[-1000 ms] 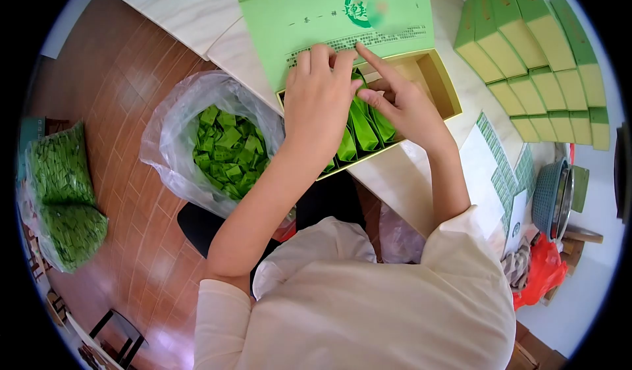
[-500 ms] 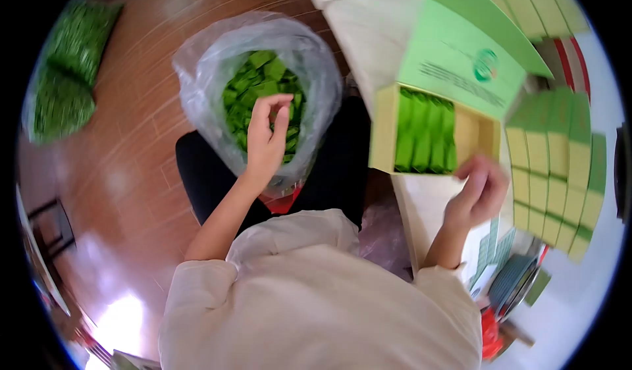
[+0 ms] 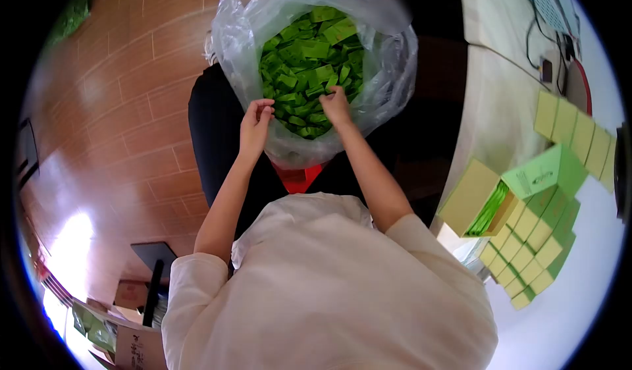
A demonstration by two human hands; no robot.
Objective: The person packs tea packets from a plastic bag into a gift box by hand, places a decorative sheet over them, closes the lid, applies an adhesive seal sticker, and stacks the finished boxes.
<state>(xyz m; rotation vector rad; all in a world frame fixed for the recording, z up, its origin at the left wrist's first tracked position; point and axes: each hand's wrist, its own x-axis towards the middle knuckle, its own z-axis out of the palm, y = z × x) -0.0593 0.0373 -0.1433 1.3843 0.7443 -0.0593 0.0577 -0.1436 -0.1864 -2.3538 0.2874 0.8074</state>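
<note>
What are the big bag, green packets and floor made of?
Big bag: probably thin plastic, cloudy and crinkled, partly see-through. Green packets: perhaps foil or plastic, slightly shiny, sharp-edged. Floor: glossy tile or wood, showing seams and glare.

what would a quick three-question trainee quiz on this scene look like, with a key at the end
1. True or false: green packets lie heaped in the plastic bag.

2. Where are the left hand and right hand?
a) in the lap
b) at the bag's mouth
c) on the floor

3. Fill in the blank: the open box stands on the person's ____ side.

Key: 1. true; 2. b; 3. right
</note>
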